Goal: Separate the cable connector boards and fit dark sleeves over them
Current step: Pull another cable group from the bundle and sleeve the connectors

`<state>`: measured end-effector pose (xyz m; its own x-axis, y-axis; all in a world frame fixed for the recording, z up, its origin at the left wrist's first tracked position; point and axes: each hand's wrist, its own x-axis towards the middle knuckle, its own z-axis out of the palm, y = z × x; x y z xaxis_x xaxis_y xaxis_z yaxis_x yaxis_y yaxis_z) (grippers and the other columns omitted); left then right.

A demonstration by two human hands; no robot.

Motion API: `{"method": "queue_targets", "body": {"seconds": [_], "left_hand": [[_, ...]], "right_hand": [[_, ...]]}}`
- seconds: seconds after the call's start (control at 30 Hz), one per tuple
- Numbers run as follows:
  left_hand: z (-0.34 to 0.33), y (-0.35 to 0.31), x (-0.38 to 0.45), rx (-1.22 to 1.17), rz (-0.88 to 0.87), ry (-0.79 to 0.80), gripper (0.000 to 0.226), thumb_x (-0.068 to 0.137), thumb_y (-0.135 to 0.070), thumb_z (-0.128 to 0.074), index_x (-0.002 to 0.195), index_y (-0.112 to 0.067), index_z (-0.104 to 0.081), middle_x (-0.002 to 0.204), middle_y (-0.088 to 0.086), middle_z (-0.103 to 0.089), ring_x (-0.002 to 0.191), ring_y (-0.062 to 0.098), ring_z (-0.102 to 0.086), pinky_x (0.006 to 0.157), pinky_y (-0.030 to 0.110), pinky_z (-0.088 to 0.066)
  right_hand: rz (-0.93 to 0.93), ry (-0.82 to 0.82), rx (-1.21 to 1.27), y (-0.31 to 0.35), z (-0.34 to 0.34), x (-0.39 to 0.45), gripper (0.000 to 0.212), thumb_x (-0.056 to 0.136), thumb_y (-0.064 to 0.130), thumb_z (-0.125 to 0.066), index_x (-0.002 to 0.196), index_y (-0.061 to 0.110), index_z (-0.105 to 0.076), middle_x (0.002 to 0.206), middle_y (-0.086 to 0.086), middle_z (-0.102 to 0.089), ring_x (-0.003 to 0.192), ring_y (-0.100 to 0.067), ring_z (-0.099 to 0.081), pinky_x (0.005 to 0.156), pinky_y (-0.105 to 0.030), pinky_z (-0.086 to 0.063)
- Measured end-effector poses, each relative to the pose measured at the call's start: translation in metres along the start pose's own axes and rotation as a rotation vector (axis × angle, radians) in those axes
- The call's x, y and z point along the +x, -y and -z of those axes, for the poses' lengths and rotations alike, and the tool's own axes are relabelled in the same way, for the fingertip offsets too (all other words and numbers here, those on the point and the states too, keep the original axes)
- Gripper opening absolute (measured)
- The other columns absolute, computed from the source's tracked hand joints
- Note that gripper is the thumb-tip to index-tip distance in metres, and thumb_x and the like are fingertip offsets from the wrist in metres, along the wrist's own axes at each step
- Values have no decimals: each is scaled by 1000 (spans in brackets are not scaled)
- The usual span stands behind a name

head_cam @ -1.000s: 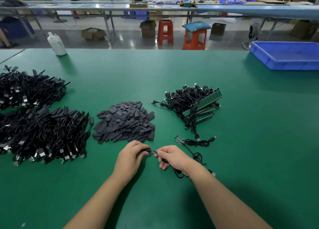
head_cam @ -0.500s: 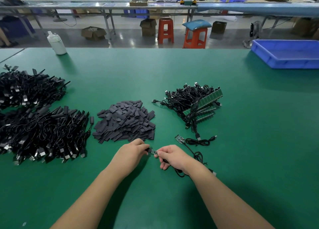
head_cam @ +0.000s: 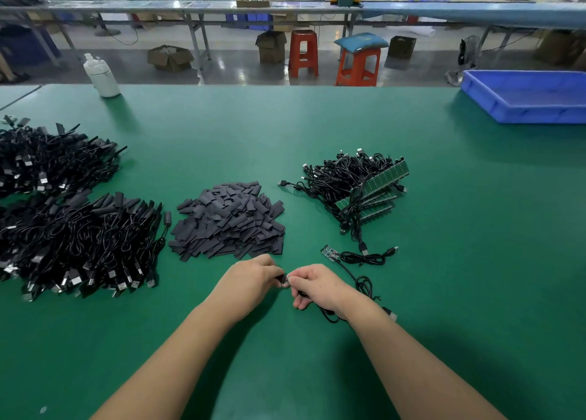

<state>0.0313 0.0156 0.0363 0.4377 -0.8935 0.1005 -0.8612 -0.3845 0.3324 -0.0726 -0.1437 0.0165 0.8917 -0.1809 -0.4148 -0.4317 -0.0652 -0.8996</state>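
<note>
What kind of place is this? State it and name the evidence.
Likely an electronics assembly workshop: a long green workbench with heaps of black cables, a pile of dark sleeves and panels of connector boards.

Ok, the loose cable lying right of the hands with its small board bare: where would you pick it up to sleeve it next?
Probably at the cable just behind the small board, coming from above with the right hand. The board lies flat on the green mat with its free end pointing left, toward the pile of dark sleeves, so a grip on the cable side leaves that end open.
</note>
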Motion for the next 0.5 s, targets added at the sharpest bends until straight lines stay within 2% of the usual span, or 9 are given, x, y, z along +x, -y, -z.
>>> {"method": "queue_targets", "body": {"seconds": [0.27, 0.5], "left_hand": [[-10, -4, 1, -104, 51, -24, 22, 95, -23, -60, 113, -21, -72, 106, -4, -62, 92, 18, -62, 85, 30, -48], [-10, -6, -1, -230, 119, -59, 18, 91, -22, -67, 107, -18, -74, 101, -6, -65, 91, 13, -62, 85, 30, -49]], "right_hand": [[1, 44, 38, 1, 1, -1, 18, 104, 10, -43, 102, 11, -60, 81, -4, -65, 59, -10, -64, 57, -21, -52], [5, 40, 50, 1, 0, -1, 21, 104, 9, -45, 95, 18, -62, 82, -4, -68, 59, -12, -64, 56, -21, -52]]}}
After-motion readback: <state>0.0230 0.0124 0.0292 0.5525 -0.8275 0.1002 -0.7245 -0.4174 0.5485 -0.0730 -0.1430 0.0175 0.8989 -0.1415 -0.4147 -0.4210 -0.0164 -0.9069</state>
